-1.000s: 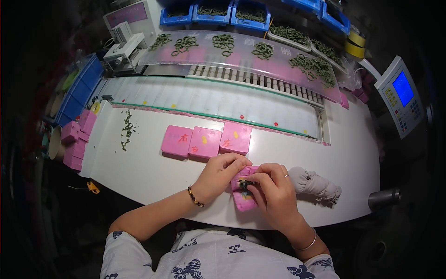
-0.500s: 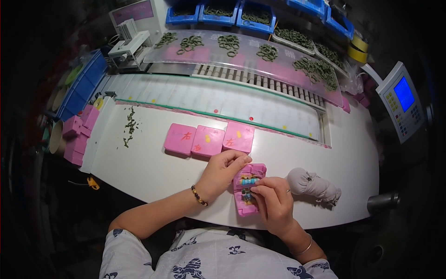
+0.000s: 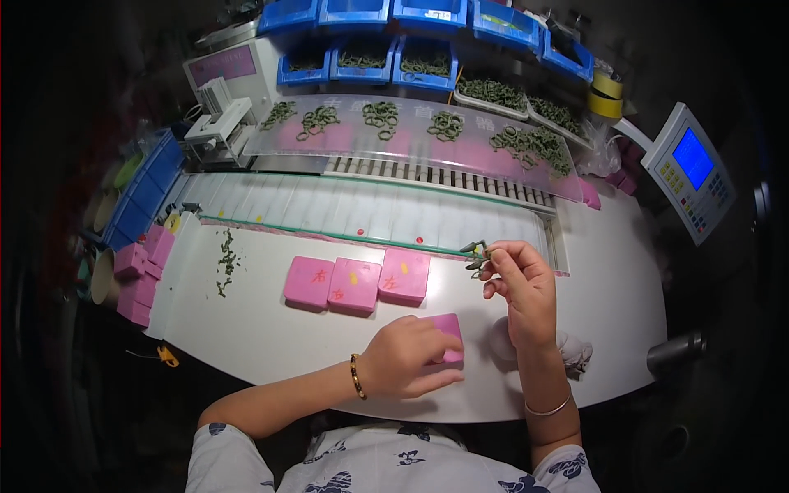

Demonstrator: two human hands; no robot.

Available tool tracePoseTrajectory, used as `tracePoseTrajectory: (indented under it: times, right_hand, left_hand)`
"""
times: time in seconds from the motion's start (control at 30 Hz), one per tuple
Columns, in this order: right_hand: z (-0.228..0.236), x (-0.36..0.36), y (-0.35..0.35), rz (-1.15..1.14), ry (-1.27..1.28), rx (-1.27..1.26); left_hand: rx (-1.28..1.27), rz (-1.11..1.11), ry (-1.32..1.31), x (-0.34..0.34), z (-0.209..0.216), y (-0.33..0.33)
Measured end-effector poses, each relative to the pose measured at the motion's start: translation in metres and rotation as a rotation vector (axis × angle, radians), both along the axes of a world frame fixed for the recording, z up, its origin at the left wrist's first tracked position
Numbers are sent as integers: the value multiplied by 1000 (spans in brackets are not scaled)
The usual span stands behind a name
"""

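My right hand (image 3: 528, 287) is raised over the right side of the table. Its thumb and fingertips pinch a small dark green wax piece (image 3: 475, 248) with several thin prongs. Lower and to the left, my left hand (image 3: 404, 355) lies over a pink rubber mould (image 3: 449, 327), fingers bent round it. The mould's far right part shows a smooth pink face; the hand hides the rest. Beyond the hands, three pink mould blocks (image 3: 311, 281) sit side by side on the white table.
A grey cloth bundle (image 3: 575, 349) lies behind my right forearm. Green scraps (image 3: 223, 263) are scattered at left. Farther back run a glass-edged white channel (image 3: 329, 209) and a clear shelf (image 3: 411, 148) bearing green rings. Blue bins (image 3: 423, 62) stand behind; a control panel (image 3: 692, 168) is at right.
My right hand has lifted up and away from the mould with the green wax piece. My left hand has moved down over the mould, whose coloured inside no longer shows.
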State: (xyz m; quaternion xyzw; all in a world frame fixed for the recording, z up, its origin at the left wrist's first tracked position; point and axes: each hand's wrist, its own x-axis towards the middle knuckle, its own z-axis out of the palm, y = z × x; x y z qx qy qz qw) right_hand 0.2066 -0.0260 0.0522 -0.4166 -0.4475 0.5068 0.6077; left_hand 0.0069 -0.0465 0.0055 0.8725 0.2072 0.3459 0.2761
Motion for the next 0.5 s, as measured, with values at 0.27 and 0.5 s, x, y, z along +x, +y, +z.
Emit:
tracePoseTrajectory:
  times: [0.27, 0.5]
  right_hand:
    - [-20, -15, 1, -40, -343, 147]
    - [-16, -18, -3, -111, -671, 360]
  left_hand:
    - [-1000, 69, -552, 6, 23, 50]
    - [-1298, -10, -559, 9, 10, 52]
